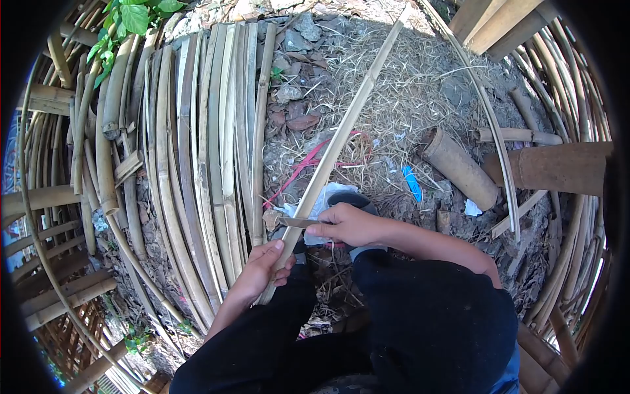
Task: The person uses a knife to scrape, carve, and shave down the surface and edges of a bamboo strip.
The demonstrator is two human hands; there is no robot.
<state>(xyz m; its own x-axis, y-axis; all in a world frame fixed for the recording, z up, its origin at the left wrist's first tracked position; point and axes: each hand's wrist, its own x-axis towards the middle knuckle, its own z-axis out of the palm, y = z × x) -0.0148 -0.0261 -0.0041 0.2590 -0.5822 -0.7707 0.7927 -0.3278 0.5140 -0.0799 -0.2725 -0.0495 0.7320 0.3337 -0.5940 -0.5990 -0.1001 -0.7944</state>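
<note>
A long split bamboo strip (346, 127) slants from my lap up toward the top of the view. Near its lower end my left hand (264, 264) is closed around it, thumb on top. Just above that, my right hand (338, 224) grips a knife (298, 222), its blade lying across the strip and touching it. The knife's handle is hidden inside my fingers. Pale cloth or plastic (321, 203) lies on the ground behind the blade, close to my shoe (351, 198).
Many bamboo strips (216, 131) lie side by side to the left. Thin shavings (400, 85) cover the ground ahead. To the right are a short bamboo piece (462, 169), a thick pole (558, 169), a long curved strip (489, 108) and a blue wrapper (412, 183). Pink ribbon (308, 161) trails near the middle.
</note>
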